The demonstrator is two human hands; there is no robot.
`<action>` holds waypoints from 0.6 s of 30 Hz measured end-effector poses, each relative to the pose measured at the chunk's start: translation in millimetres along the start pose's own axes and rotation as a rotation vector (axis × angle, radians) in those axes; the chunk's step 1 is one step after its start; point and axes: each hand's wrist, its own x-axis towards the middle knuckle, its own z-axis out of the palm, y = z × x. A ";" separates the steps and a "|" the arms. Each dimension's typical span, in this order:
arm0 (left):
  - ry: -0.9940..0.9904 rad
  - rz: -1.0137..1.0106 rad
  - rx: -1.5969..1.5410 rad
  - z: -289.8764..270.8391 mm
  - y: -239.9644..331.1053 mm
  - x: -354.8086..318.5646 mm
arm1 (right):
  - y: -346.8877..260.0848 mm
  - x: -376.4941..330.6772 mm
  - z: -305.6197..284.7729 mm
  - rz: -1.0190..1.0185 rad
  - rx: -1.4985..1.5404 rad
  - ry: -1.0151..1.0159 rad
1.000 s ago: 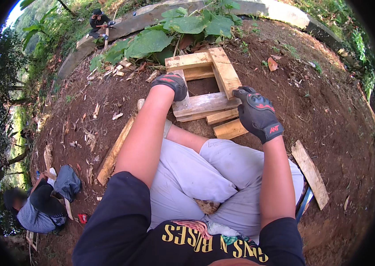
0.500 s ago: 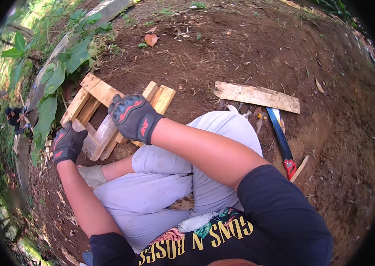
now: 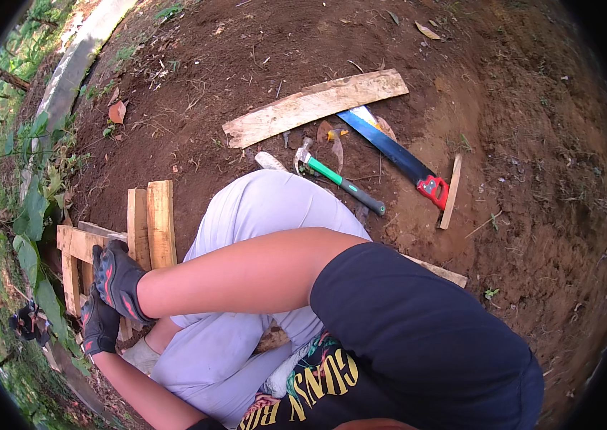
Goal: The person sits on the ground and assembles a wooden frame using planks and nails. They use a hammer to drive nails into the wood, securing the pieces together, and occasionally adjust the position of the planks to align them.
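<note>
At the left, a frame of short wooden pieces (image 3: pixel 79 241) stands against my lap. My right hand (image 3: pixel 122 281), in a black glove with red trim, is closed on its near side, with its fingertips partly hidden. Just below, touching it, is my left hand (image 3: pixel 100 324) in a matching glove. Its fingers are curled too, but whatever is inside them is hidden. Two upright wooden pieces (image 3: pixel 160 222) rise beside my right wrist. The lower part of the frame is covered by my hands and forearm.
A claw hammer (image 3: pixel 332 174) with a green and black handle lies beyond my knee. Past it are a handsaw (image 3: pixel 396 154) with a red handle, a long board (image 3: pixel 310 107) and a thin wooden strip (image 3: pixel 452 192). Leafy plants (image 3: pixel 31 215) border the left.
My view has swung right, so the hammer now shows fully. The right hand has come down beside the left one, and the frame looks turned more upright.
</note>
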 end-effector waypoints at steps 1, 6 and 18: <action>0.030 0.050 0.002 15.0 -27.6 4.2 | -8.8 0.9 3.9 0.028 -0.009 0.035; 0.015 0.127 -0.016 28.6 -36.9 17.8 | -27.3 -7.7 18.0 0.092 0.014 0.200; -0.088 0.083 -0.022 25.3 4.7 41.5 | -32.3 -0.3 19.4 -0.077 0.168 0.294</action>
